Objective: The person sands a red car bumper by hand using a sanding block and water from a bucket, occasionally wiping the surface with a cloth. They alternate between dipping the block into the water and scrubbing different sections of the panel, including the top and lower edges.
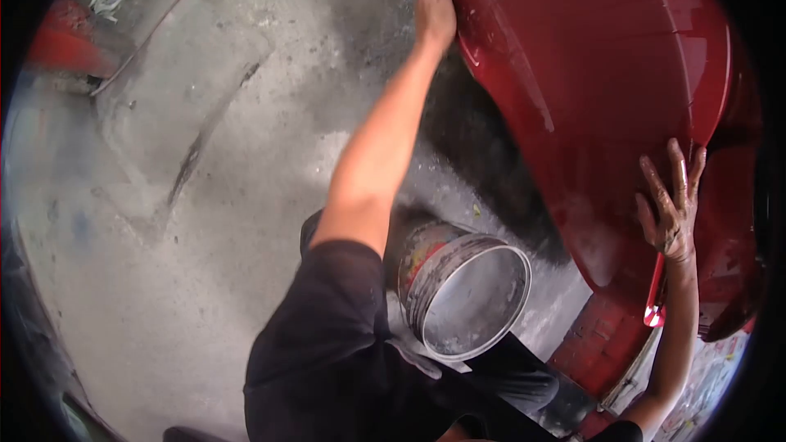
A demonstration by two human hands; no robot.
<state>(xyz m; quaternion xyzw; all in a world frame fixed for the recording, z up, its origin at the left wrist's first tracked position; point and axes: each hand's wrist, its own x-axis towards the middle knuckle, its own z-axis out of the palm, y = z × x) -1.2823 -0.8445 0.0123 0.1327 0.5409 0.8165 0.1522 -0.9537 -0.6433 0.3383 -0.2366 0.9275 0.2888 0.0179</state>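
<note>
A glossy red car body panel (589,74) fills the right side of the head view, its surface looking wet in places. My left hand (435,15) is at the panel's far left edge with the arm stretched out. Its fingers are closed, and a small dark and red bit shows at their tips; what it is I cannot make out. My right hand (675,209) rests on the panel near its right edge, fingers spread and wet-looking, with nothing in it.
An open, paint-stained bucket (415,278) stands tilted in view between my arms. Below the panel is a red block-like surface (602,340), with newspaper (702,376) beside it. A thin red hose (170,15) crosses the concrete floor (246,164) near a red object (70,41).
</note>
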